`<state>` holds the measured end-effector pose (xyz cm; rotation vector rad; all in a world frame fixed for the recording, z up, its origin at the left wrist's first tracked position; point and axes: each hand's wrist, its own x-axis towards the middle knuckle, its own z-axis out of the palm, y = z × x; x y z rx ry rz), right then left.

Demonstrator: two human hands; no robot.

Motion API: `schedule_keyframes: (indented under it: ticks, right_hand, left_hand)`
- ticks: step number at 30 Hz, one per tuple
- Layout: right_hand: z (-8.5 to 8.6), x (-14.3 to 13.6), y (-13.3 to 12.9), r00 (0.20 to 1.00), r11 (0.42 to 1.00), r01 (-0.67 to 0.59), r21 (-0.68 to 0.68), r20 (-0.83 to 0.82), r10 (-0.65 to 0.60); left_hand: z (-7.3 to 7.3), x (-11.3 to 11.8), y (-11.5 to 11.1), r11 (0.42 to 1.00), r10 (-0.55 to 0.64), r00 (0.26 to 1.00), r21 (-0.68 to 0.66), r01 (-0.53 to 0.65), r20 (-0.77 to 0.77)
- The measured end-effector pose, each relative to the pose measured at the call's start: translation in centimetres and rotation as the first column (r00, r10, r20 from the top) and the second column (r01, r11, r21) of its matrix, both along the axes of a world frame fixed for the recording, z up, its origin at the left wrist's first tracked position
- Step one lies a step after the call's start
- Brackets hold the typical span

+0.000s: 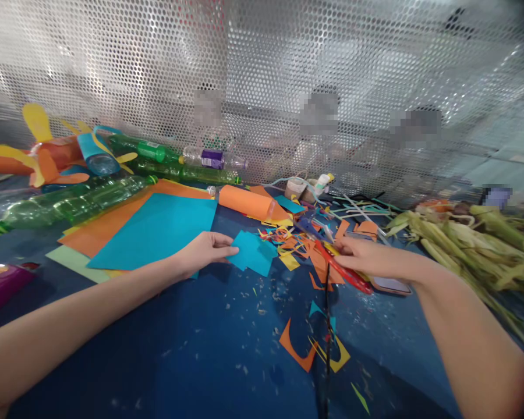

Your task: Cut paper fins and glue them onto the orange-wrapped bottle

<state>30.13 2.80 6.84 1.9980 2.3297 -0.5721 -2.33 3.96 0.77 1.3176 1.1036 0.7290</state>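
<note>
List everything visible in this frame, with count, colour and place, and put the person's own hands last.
small paper piece: one, teal, table centre, pinched by the left hand
scissors: one pair, red handles, under the right hand
paper sheets: a stack, teal on top, orange and pale green beneath, left of centre
paper roll: one, orange, behind the scraps
paper scraps: many, orange, yellow and teal, centre and front
plastic bottles: several, green and clear, back left
bottle craft: one, orange, yellow and teal, far left
corn husks: a pile, green-yellow, right
table: one, dark blue
mesh screen: one, silver, behind
left hand: gripping the teal piece
right hand: on the scissors
</note>
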Motion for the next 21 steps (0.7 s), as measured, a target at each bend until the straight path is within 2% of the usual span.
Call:
schedule_keyframes:
  ticks: [2, 4, 6, 8, 11, 13, 17, 21]
  right_hand:
    - [-0.1, -0.4, -0.1, 0.951, 0.997, -0.016, -0.073, -0.308, -0.007]
    - [-0.7, -1.5, -0.3, 0.824, 0.991, -0.082, -0.110, -0.567, 0.006]
    - [-1.3, -2.9, -0.7, 0.740, 0.976, -0.175, -0.129, -0.672, 0.044]
    - [-1.4, -4.2, -1.3, 0.729, 0.957, -0.254, -0.139, -0.678, 0.096]
    - [-0.8, -5.9, -2.3, 0.804, 0.944, -0.314, -0.100, -0.557, 0.208]
    - [0.0, -6.7, -3.1, 0.839, 0.952, -0.302, -0.049, -0.487, 0.241]
    - [0.8, -7.3, -3.9, 0.877, 0.951, -0.306, -0.039, -0.401, 0.266]
    - [0.4, -7.3, -4.0, 0.896, 0.932, -0.362, -0.007, -0.279, 0.346]
  left_hand:
    - [0.0, 0.0, 0.1, 1.000, -0.009, 1.000, -0.005, 0.010, 0.026]
    - [0.0, -0.2, 0.2, 1.000, -0.001, 0.998, -0.008, 0.002, 0.061]
    - [0.2, -0.4, 0.4, 1.000, 0.028, 0.994, 0.002, -0.028, 0.102]
    - [0.5, -0.6, 0.6, 0.999, 0.047, 0.986, 0.018, -0.050, 0.163]
    - [1.0, -0.9, 0.8, 0.998, 0.035, 0.966, 0.047, -0.049, 0.256]
    - [1.3, -1.0, 0.9, 0.996, 0.038, 0.960, 0.070, -0.059, 0.279]
    - [1.5, -1.1, 0.8, 0.992, 0.031, 0.967, 0.112, -0.061, 0.252]
    - [1.7, -0.9, 0.3, 0.994, -0.026, 0.985, 0.113, 0.007, 0.170]
